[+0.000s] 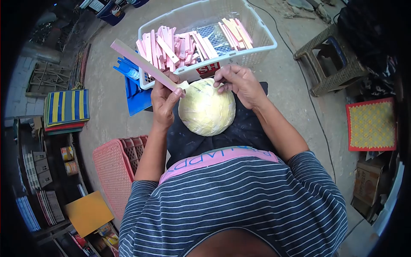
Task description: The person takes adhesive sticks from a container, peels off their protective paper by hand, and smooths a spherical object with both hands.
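My left hand (166, 100) grips the lower end of a long, flat pink strip (141, 62), which slants up to the left. A small pale piece (184, 85) shows at the strip's lower end, by my left thumb. On the dark cloth over my lap sits a round ball (206, 109) covered in pale yellow, wrinkled material. My right hand (239, 83) is at the ball's upper right, its fingers curled and thumb near the index finger. Whether anything small is between those fingertips is too small to tell.
A white plastic basket (252, 55) ahead holds many pink and cream strips. Blue plastic pieces (139, 102) lie left of it. A stool (319, 64) stands at the right, a pink crate (112, 165) at the left. A black cable crosses the floor at right.
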`<state>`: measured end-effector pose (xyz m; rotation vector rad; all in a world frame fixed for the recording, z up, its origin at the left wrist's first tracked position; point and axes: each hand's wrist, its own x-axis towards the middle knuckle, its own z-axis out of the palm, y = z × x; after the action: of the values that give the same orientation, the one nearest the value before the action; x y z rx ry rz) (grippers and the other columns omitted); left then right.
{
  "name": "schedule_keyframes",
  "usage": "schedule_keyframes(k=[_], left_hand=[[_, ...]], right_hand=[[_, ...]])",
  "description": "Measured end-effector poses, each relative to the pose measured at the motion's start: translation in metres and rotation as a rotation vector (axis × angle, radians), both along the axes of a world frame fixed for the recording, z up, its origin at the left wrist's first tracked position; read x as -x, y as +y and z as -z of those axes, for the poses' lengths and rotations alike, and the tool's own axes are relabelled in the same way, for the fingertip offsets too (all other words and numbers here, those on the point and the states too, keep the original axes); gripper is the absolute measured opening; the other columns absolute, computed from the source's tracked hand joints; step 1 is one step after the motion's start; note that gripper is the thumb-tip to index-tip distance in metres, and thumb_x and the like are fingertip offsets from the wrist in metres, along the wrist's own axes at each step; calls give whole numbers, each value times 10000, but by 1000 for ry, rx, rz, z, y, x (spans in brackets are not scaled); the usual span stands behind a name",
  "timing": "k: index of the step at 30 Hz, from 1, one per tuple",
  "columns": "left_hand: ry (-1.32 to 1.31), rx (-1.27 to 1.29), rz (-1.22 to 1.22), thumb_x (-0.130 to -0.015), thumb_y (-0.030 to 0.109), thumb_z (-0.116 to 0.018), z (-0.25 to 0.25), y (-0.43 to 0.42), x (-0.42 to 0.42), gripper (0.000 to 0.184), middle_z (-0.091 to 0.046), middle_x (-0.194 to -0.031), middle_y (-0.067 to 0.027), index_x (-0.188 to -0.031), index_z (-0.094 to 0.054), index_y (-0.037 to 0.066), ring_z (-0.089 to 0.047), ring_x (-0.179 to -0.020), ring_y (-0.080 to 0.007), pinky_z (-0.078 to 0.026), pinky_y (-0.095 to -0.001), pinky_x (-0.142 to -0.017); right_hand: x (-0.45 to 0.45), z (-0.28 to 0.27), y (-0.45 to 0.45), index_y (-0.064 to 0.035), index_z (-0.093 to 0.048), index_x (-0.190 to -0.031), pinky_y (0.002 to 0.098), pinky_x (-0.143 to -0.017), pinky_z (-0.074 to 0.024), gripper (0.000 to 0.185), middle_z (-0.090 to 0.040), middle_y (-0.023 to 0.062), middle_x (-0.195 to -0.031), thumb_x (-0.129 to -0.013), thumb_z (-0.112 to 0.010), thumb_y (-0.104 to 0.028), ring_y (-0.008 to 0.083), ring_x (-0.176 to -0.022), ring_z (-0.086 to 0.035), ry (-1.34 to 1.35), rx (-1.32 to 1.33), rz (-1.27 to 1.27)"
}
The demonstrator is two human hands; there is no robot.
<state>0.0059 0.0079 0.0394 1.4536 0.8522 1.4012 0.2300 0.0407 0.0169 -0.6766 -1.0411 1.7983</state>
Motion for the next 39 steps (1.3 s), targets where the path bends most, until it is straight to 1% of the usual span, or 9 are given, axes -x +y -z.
schedule_keyframes(k=[1, 10, 16, 19, 22, 30, 34, 37, 39], left_hand=[[-14, 6, -9, -811, 137, -597, 0, -1, -1, 266, -475, -900, -72, -1006, -487, -8, -501, -765, -137, -410, -266, -699], [33, 30, -50, -813, 172, -619, -1, -9, -2, 291, -486, -911, -54, -1008, -491, -3, -498, -770, -121, -418, -263, -708], [158, -25, -84, -796, 192, -639, 3, -7, 1, 330, -518, -917, -78, -1011, -505, -20, -528, -804, -143, -440, -270, -730], [369, -44, -39, -797, 168, -619, -16, -4, -4, 315, -507, -955, -73, -1034, -513, -10, -504, -845, -146, -429, -267, -741], [479, -164, -28, -803, 182, -652, -29, 3, -9, 383, -566, -920, -124, -1081, -507, -40, -570, -763, -186, -475, -305, -682], [758, -274, 21, -835, 203, -643, -47, 16, -18, 361, -560, -888, -152, -1078, -531, -39, -569, -742, -245, -457, -335, -624], [878, -370, 34, -849, 244, -613, -45, 17, -21, 401, -571, -939, -186, -1126, -529, -35, -570, -781, -325, -461, -398, -695], [940, -302, 39, -848, 236, -629, -44, 13, -23, 411, -574, -972, -184, -1130, -532, -47, -577, -855, -312, -451, -361, -731], [976, -298, 59, -859, 243, -595, -44, 13, -24, 375, -576, -984, -188, -1123, -538, -17, -585, -864, -342, -458, -403, -736]], right_hand=[[1, 5, 1, -14, -629, -906, 248, -655, -503, 232, -627, 45, -856, -914, -609, -245, 117, -787, -622, 59, -12, -3], [13, -10, -7, -3, -612, -971, 219, -602, -499, 168, -617, 46, -817, -926, -568, -159, 105, -752, -615, 3, -66, 43], [12, -17, -6, 1, -608, -891, 205, -523, -468, 323, -603, 55, -752, -948, -525, -306, 107, -682, -603, -76, 33, -92], [20, -34, -2, -10, -619, -863, 188, -471, -433, 352, -601, 38, -728, -917, -577, -355, 92, -643, -596, -306, -7, -158], [22, -42, 6, -22, -636, -846, 191, -454, -423, 337, -599, 22, -696, -876, -635, -358, 81, -599, -584, -333, -66, -191], [9, -50, 16, -3, -662, -839, 181, -463, -409, 245, -599, 3, -670, -830, -707, -244, 46, -558, -545, -401, -193, -110], [6, -42, 11, 11, -669, -816, 195, -448, -398, 185, -584, 11, -635, -825, -676, -174, 56, -539, -531, -423, -182, -39], [-1, -34, 11, 24, -669, -858, 198, -454, -403, 189, -601, 23, -663, -824, -671, -162, 62, -540, -536, -424, -176, -35], [-6, -28, 11, 28, -666, -883, 199, -448, -406, 183, -608, 31, -677, -819, -671, -143, 66, -541, -542, -429, -156, 9]])
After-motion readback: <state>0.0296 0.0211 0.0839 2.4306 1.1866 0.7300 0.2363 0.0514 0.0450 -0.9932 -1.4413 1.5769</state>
